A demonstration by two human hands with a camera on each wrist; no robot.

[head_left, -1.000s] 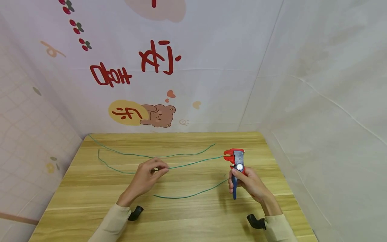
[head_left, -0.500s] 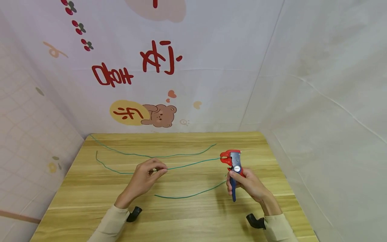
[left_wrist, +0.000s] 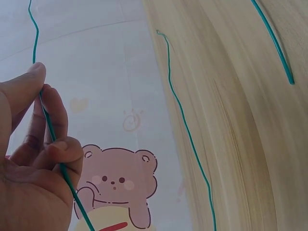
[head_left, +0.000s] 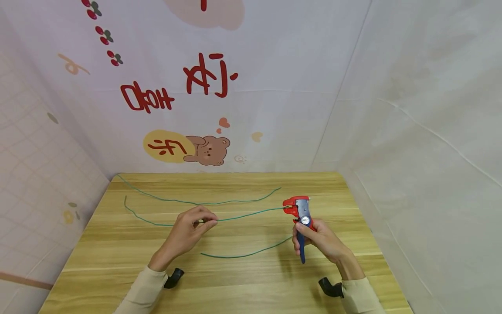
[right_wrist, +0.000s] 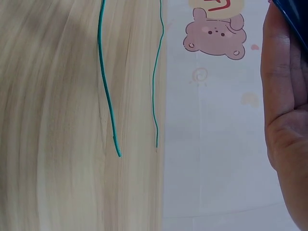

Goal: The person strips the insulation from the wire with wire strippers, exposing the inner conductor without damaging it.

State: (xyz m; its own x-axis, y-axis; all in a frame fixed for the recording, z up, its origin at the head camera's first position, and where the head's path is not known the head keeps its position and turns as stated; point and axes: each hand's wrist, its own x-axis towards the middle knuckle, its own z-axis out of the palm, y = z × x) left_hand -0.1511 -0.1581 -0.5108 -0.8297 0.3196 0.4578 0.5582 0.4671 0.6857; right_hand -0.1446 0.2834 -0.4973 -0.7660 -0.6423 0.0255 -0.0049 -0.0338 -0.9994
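Observation:
My left hand (head_left: 192,233) pinches a thin green wire (head_left: 251,214) between thumb and index finger, and the wire's tail trails left over the table. In the left wrist view the wire (left_wrist: 53,130) crosses the palm side of the fingers. My right hand (head_left: 323,237) grips a wire stripper (head_left: 303,211) with red jaws and a blue handle, held upright. At the red jaws, the right end of the held wire sits in the mouth of the tool. Only a blue bit of handle (right_wrist: 298,19) shows beside the right hand in the right wrist view.
A second green wire (head_left: 211,203) lies along the back of the wooden table (head_left: 235,292). Nearer the front lies a third wire (head_left: 239,257), its right end reaching behind the stripper handle. A printed cloth wall (head_left: 274,109) rises behind the table; plain cloth stands at the right.
The wire stripper has shifted left and slightly toward me, so its jaws have come over the wire's right end, which was just outside them. The left hand has barely moved.

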